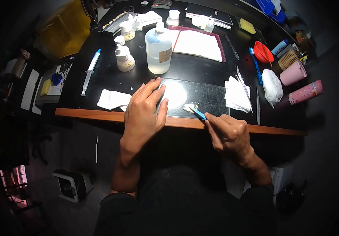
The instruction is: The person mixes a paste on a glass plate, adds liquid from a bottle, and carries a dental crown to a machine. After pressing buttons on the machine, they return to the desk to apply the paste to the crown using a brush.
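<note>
One black desk (79, 113) with a wooden front edge fills the view from where I stand. A glass sheet (210, 92) lies along the middle of that edge, and a big clear bottle (158, 55) stands upright at the sheet's back left. The left hand (144, 104) is open over the left end, grasping nothing I can see. The right hand (230, 131) has its fingers curled, pinching a slim blue tool (199, 114), its tip at a white dab (190, 107) near the sheet's front edge.
</note>
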Tool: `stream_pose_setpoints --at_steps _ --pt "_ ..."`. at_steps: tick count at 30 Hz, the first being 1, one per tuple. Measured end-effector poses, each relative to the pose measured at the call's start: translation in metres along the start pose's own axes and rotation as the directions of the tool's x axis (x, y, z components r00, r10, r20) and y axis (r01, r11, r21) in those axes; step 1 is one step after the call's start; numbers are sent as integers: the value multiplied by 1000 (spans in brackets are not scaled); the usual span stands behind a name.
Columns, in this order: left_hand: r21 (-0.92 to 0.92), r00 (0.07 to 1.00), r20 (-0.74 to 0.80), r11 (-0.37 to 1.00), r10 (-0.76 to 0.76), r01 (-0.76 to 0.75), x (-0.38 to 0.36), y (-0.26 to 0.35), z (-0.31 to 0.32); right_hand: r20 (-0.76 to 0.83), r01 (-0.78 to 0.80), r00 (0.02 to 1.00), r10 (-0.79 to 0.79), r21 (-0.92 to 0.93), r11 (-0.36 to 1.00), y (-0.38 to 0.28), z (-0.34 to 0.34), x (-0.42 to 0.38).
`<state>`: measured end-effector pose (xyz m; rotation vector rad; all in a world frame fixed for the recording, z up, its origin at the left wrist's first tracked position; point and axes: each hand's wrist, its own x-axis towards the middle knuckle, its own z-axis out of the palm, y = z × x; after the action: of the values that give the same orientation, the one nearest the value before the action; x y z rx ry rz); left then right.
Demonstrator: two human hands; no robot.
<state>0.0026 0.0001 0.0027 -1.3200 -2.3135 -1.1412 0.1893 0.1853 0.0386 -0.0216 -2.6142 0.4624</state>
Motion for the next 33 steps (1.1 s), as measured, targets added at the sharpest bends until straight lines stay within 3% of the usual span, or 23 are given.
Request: stream_pose_setpoints --at_steps 6,9,15,21,33 --pt "6 1000 13 1000 -4 4 -1 -2 2 0 4 1000 -4 46 999 1 4 1" --pt "15 1000 3 1000 7 -7 0 -1 0 84 -29 996 30 -10 1000 -7 -5 4" --pt "-3 1000 -3 1000 -4 4 1 0 0 -70 13 998 -11 32 999 1 1 4" --pt "-11 1000 -6 1000 -1 1 0 0 0 -6 -9 1000 9 52 999 2 3 1" --pt "-5 1000 -4 1000 -2 2 2 0 0 -47 14 999 -11 49 999 8 2 2"
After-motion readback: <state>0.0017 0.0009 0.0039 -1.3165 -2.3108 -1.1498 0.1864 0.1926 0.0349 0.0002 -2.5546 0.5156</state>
